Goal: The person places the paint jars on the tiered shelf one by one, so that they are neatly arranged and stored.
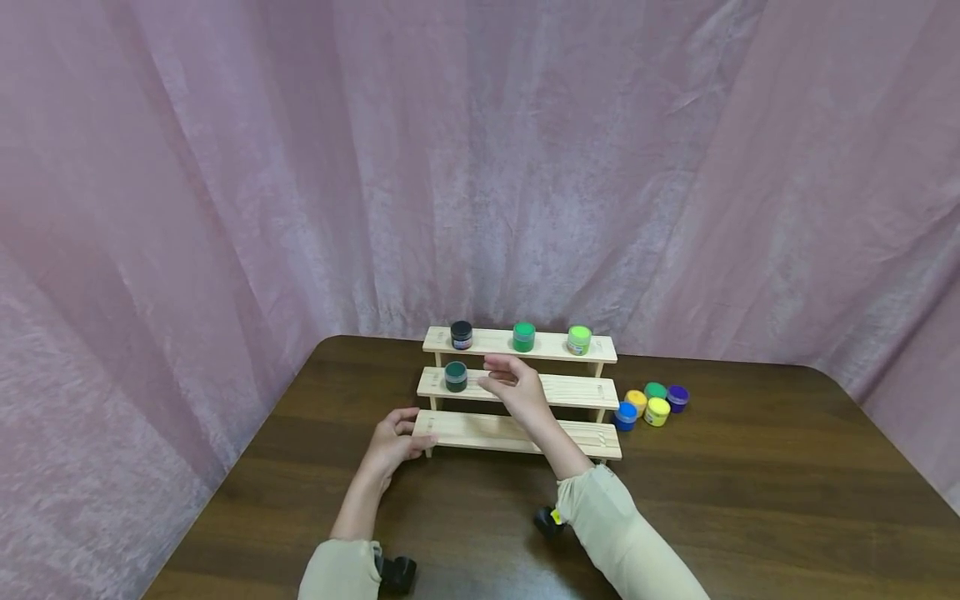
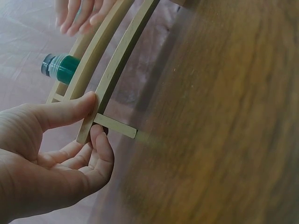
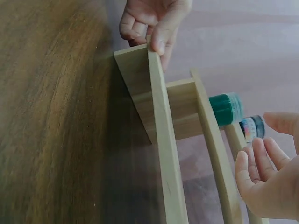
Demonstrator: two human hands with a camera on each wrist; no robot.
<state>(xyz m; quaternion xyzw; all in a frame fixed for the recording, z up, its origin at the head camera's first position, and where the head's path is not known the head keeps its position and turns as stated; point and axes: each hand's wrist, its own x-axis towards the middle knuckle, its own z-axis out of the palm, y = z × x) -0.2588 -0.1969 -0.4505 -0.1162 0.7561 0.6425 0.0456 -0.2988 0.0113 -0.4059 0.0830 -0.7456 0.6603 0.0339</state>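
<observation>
A three-step wooden rack [image 1: 517, 431] stands on the table. My left hand [image 1: 392, 446] grips the left end of its lowest step, thumb on top and fingers curled beneath, as the left wrist view shows. Above the middle step hovers my right hand [image 1: 517, 390], fingers loosely bent and nothing between them. Just left of it, a dark green paint jar [image 1: 456, 377] sits on the middle step. On the top step stand a black paint jar [image 1: 461, 335], a green jar [image 1: 523, 337] and a light green jar [image 1: 579, 340].
Right of the rack, several paint jars cluster on the brown table [image 1: 750, 450]: a blue jar [image 1: 626, 416], an orange jar [image 1: 636, 402], a green-lidded jar [image 1: 656, 391], a yellow jar [image 1: 656, 412] and a purple jar [image 1: 677, 398]. A pink curtain [image 1: 525, 167] hangs behind.
</observation>
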